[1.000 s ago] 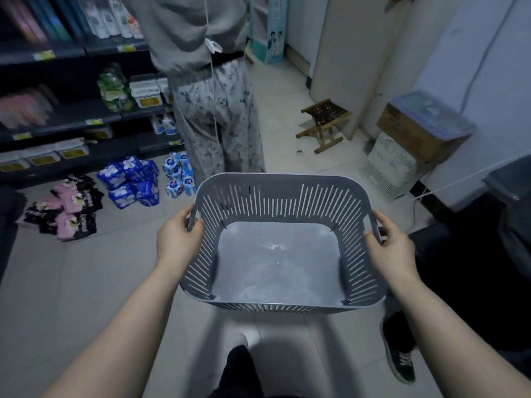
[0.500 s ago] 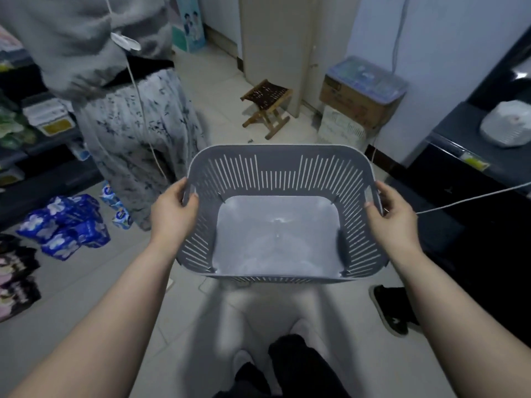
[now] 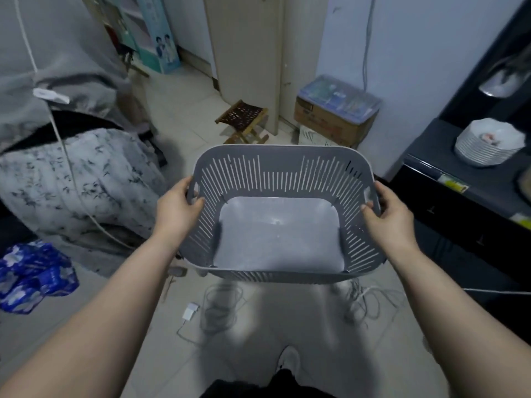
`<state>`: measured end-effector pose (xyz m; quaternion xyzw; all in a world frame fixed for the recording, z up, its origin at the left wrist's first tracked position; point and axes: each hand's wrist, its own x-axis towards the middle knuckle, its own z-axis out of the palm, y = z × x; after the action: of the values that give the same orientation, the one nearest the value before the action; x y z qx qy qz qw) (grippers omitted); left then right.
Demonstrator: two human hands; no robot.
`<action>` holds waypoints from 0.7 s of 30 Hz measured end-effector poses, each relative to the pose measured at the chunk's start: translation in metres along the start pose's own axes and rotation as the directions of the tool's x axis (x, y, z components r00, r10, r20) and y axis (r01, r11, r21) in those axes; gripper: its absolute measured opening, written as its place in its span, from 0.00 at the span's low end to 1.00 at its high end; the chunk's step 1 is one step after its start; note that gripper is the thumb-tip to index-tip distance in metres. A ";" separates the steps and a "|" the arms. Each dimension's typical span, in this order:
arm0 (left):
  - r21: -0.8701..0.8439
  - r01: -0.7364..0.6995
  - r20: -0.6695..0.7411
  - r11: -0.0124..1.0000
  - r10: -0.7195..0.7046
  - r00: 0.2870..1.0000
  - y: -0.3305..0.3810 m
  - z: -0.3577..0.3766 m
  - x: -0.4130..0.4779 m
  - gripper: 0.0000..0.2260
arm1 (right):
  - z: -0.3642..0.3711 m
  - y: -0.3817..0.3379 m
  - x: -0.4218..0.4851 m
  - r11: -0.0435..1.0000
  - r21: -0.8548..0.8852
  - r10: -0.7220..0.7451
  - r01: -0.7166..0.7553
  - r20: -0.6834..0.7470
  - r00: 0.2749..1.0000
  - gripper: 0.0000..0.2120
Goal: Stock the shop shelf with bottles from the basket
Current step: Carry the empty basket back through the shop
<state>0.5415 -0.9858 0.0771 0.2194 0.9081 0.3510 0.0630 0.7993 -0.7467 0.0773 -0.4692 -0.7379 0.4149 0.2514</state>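
one grey basket point(image 3: 283, 173), two hands, one wooden stool point(image 3: 241, 117), one cardboard box point(image 3: 330, 122), perhaps two blue packs point(image 3: 31, 271)

Grey slotted basket point(image 3: 283, 168); blue floral packs point(image 3: 34, 271); brown cardboard box point(image 3: 327, 124)

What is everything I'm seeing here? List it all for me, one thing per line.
grey slotted plastic basket: one, grey, held in mid-air at centre, nothing inside
small wooden folding stool: one, brown, on the floor beyond the basket
brown cardboard box: one, brown with a clear-wrapped top, against the wall
stack of white bowls: one stack, white, on the dark counter at right
blue wrapped packs: a pile, blue, on the floor at left
white cables: a tangle, white, on the floor under the basket
other person: one, grey top, patterned trousers, left
left hand: gripping the basket's left rim
right hand: gripping the right rim
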 end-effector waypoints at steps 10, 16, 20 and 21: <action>-0.016 -0.056 -0.007 0.998 0.056 0.998 0.035 0.028 0.071 0.21 | -0.004 -0.007 0.087 0.995 -0.097 -0.029 0.028 -0.011 1.000 0.19; -0.026 -0.053 0.017 0.998 0.053 0.998 0.045 0.048 0.143 0.20 | 0.014 -0.017 0.147 0.997 -0.078 -0.011 0.008 -0.047 0.999 0.18; -0.048 -0.070 0.046 0.996 0.072 0.996 0.052 0.062 0.197 0.21 | 0.029 -0.028 0.188 0.998 -0.064 0.008 -0.013 -0.071 0.997 0.18; -0.053 -0.069 0.053 0.996 0.072 0.996 0.053 0.065 0.211 0.21 | 0.034 -0.032 0.197 0.998 -0.068 0.005 -0.010 -0.074 0.997 0.17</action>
<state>0.3890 -0.8182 0.0725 0.2591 0.8885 0.3700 0.0810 0.6728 -0.5889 0.0825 -0.4952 -0.7401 0.3729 0.2606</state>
